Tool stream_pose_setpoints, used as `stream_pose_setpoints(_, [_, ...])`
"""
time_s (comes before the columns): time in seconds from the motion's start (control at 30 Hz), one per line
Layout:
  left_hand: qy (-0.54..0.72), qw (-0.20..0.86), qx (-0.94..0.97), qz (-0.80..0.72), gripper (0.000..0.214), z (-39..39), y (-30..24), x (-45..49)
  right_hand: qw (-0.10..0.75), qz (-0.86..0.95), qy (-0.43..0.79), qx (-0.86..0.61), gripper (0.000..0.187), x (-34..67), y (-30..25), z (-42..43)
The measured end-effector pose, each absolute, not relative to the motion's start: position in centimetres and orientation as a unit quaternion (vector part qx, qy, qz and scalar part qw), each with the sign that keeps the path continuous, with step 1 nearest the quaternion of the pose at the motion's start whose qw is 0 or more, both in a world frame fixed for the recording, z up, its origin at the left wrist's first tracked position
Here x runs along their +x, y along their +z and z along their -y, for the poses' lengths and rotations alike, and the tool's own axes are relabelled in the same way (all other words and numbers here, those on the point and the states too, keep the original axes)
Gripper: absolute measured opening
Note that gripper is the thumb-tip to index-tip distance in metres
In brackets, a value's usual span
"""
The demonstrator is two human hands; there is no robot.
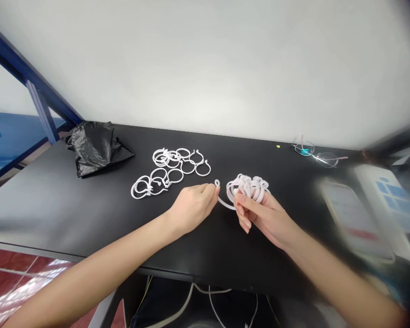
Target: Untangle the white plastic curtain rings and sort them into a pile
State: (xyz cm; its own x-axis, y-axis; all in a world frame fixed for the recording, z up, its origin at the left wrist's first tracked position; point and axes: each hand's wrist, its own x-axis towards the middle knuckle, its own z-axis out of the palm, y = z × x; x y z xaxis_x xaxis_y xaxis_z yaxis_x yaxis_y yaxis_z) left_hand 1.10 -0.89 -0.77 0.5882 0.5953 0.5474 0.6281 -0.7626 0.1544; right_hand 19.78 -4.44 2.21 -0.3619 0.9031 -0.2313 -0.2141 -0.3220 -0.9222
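White plastic curtain rings [175,176] lie in a loose, partly overlapping cluster on the black table, left of centre. In front of me, my right hand [259,212] is closed around a bunch of the same rings [248,187]. One curtain ring [226,205] stretches out from that bunch, pulled open, to my left hand [196,202]. The fingertips of my left hand pinch its end, where a small loop shows above them. My fingers partly hide the bunch, so its rings are hard to tell apart.
A crumpled black plastic bag [94,148] sits at the table's back left. Eyeglasses [316,155] lie near the wall at the back right. A phone [355,221] and a white box [389,196] are blurred at the right. Cables [181,310] hang below the black table's [99,214] front edge.
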Motion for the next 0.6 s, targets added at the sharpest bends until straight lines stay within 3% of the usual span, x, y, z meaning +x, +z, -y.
stream_pose_setpoints(0.27, [-0.303, -0.088, -0.903, 0.292, 0.040, 0.1, 0.3, 0.2, 0.405, 0.446, 0.685, -0.409, 0.035, 19.9, 2.4, 4.6])
stream_pose_setpoints(0.5, [-0.355, -0.058, -0.910, 0.208, 0.043, 0.4, 0.6, 0.3, 0.466, 0.452, 0.614, -0.449, 0.026, 20.4, 2.3, 3.2])
stream_pose_setpoints(0.6, [-0.348, -0.025, -0.924, 0.154, 0.047, 1.0, -0.3, 1.1, 0.419, 0.519, 0.571, -0.479, 0.029, 19.9, 3.3, 1.7])
